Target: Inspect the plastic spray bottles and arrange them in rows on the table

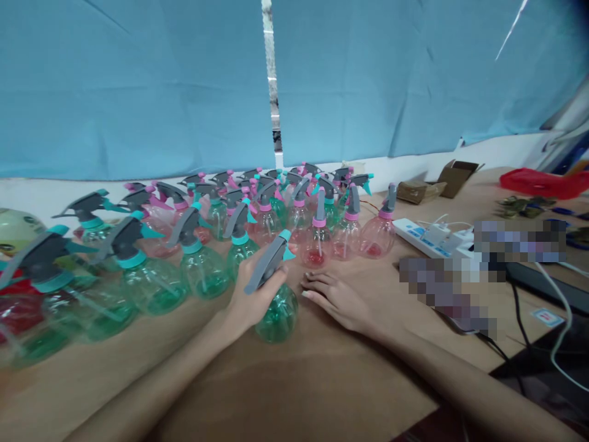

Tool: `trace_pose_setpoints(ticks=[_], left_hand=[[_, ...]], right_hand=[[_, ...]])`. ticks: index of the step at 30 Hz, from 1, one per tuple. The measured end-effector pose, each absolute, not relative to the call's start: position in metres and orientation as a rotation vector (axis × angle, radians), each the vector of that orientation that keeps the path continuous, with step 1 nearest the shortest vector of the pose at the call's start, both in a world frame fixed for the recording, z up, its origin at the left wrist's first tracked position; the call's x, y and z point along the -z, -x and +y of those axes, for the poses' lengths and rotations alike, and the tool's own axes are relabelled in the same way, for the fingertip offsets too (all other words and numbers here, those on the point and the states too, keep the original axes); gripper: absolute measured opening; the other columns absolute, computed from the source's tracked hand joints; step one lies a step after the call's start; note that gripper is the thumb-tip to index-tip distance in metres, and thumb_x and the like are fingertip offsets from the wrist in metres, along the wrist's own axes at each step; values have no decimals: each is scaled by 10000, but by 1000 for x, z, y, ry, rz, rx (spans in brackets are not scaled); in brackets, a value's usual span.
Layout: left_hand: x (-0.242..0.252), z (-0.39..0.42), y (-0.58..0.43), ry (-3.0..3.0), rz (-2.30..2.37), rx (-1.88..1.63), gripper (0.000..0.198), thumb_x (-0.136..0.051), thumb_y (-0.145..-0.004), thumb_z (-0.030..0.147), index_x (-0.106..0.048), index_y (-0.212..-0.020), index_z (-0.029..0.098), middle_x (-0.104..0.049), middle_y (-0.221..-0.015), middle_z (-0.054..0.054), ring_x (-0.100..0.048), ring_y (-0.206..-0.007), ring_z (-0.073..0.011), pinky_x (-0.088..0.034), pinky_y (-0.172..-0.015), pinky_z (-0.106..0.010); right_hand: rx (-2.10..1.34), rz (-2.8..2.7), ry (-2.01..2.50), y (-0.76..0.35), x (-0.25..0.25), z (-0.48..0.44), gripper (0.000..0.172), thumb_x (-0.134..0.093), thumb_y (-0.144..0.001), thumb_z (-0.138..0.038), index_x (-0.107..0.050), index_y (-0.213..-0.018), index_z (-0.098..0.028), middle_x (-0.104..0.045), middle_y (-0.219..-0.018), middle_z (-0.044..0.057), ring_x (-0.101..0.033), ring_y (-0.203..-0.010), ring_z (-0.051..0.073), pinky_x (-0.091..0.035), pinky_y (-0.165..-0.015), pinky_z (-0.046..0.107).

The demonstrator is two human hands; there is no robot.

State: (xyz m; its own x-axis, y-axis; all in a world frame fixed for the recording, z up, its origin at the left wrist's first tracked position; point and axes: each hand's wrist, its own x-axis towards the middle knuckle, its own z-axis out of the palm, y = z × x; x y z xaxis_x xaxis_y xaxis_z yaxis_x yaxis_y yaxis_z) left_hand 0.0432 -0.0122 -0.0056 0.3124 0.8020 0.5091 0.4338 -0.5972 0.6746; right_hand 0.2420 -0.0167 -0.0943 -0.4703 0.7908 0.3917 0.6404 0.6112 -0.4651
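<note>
My left hand (253, 288) is wrapped around the neck of a green spray bottle (278, 316) with a grey and teal trigger head. The bottle stands close to upright on the table, its trigger pointing right. To the right of it, my right hand (338, 298) lies palm down on the wood, fingers stretched out and holding nothing. Just beyond those fingers stands a pink spray bottle (316, 245). Another green spray bottle (205, 270) stands to the left of my left hand, in a row of similar ones.
Several pink and green spray bottles crowd the back of the table (322, 393). On the right are a power strip (423, 236) with plugs, cables, a blurred-out phone-like object (453, 301), an open cardboard box (460, 178) and a red plastic item (543, 183). A blue curtain (184, 86) hangs behind.
</note>
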Motion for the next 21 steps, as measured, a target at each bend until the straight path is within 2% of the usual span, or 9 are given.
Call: trace_pose_setpoints(ticks=[7, 12, 18, 21], left_hand=[[3, -13, -42, -2172, 1059, -1164, 169, -499, -784, 248, -618, -879, 176, -530, -639, 22, -456, -565, -127, -388, -564, -272], [3, -12, -42, -2164, 1040, -1194, 132, -507, -771, 247, -610, -818, 178, -590, -708, 1, -523, -651, -152, -408, -627, -290], [4, -10, -42, -2111, 944, -1228, 94, -511, -722, 180, -589, -774, 187, -588, -738, 5, -532, -682, -154, -418, -642, -290], [5, -10, -44, -2109, 940, -1227, 127, -504, -730, 182, -607, -804, 189, -577, -728, 2, -536, -699, -160, -424, -650, -293]], right_hand=[[-425, -2092, 1161, -238, 92, -24, 347, -374, -946, -407, -655, -999, -209, -664, -1047, 58, -601, -999, 184, -455, -899, 340], [-343, -2108, 1105, -236, 93, -28, 329, -398, -937, -408, -654, -905, -204, -666, -905, 43, -610, -874, 174, -469, -815, 333], [-305, -2105, 1058, -233, 86, -38, 289, -492, -880, -464, -618, -938, -210, -655, -905, 40, -598, -883, 183, -461, -819, 355], [-295, -2079, 1091, -228, 80, -47, 405, -564, -811, -524, -576, -1056, -202, -643, -997, 68, -591, -947, 215, -456, -851, 389]])
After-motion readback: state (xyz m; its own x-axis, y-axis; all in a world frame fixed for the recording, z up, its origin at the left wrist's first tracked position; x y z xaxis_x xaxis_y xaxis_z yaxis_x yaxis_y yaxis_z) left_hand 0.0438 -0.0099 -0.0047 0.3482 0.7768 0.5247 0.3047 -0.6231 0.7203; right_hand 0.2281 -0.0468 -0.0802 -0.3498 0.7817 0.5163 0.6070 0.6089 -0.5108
